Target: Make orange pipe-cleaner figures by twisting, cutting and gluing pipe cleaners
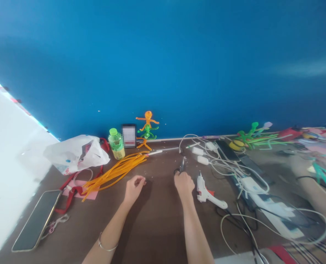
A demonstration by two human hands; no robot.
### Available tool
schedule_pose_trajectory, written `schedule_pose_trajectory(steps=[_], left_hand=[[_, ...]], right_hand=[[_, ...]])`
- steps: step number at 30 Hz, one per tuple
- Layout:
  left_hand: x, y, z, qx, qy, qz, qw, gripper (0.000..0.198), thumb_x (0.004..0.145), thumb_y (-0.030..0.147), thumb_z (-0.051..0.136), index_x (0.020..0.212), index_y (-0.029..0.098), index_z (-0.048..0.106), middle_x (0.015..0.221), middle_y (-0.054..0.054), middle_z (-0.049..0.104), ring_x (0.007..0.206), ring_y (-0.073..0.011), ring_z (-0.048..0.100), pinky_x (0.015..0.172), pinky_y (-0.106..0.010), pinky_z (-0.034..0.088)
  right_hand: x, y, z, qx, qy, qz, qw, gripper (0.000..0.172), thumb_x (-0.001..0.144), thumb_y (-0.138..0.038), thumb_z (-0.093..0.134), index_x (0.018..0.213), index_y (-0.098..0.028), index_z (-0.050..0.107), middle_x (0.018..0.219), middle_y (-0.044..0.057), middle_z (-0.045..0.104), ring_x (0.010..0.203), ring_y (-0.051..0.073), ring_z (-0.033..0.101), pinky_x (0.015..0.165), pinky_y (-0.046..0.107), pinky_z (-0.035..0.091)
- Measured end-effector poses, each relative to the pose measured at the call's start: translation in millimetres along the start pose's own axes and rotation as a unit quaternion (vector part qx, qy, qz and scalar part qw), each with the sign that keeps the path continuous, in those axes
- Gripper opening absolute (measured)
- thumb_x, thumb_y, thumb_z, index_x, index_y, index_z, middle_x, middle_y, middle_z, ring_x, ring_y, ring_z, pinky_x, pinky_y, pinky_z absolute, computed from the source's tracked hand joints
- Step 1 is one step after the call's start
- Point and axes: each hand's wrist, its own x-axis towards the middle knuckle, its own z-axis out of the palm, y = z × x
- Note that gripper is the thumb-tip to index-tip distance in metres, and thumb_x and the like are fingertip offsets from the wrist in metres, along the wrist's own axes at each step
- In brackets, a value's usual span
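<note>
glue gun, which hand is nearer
Right. The right hand, holding scissors, sits just left of the glue gun, apart from it; the left hand is farther left.

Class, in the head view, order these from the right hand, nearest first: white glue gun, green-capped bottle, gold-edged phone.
1. White glue gun: beside the right hand.
2. Green-capped plastic bottle: ahead-left, by wall.
3. Gold-edged black phone: far left.

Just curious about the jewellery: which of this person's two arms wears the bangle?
The left arm wears it: a thin metallic bangle sits on the forearm. The right arm shows no bangle.
</note>
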Motion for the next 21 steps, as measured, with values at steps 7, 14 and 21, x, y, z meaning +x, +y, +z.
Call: schedule_pose_trajectory(steps=[7,14,21], left_hand=[[2.9,-1.1,2.7,0.011,0.0,0.008,1.0,0.022,0.073,0.038,0.054,0.074,0.016,0.06,0.07,-0.003,0.067,0.07,-0.0176,0.066,0.067,-0.028,0.052],[2.1,0.3,2.8,0.012,-0.007,-0.016,1.0,0.021,0.073,0.037,0.055,0.074,0.017,0.06,0.071,-0.003,0.068,0.071,-0.018,0.066,0.068,-0.028,0.052],[0.5,0.3,2.7,0.007,-0.012,-0.013,1.0,0.018,0.073,0.034,0.055,0.074,0.017,0.059,0.07,-0.003,0.067,0.069,-0.0171,0.066,0.067,-0.026,0.052]], right_hand=[[4.5,6.4,-13.3,0.003,0.007,0.007,1.0,0.053,0.084,-0.043,0.027,0.099,-0.006,0.061,0.099,0.023,0.062,0.096,0.032,0.059,0.08,0.04,0.043],[-2.0,12.1,-9.1,0.006,-0.032,0.006,0.999,0.049,0.082,-0.04,0.031,0.099,-0.006,0.062,0.1,0.023,0.062,0.096,0.032,0.059,0.08,0.041,0.043],[8.1,7.3,-18.0,0.018,-0.04,0.01,0.999,0.05,0.081,-0.041,0.033,0.102,-0.006,0.061,0.101,0.023,0.062,0.097,0.032,0.059,0.08,0.039,0.043]])
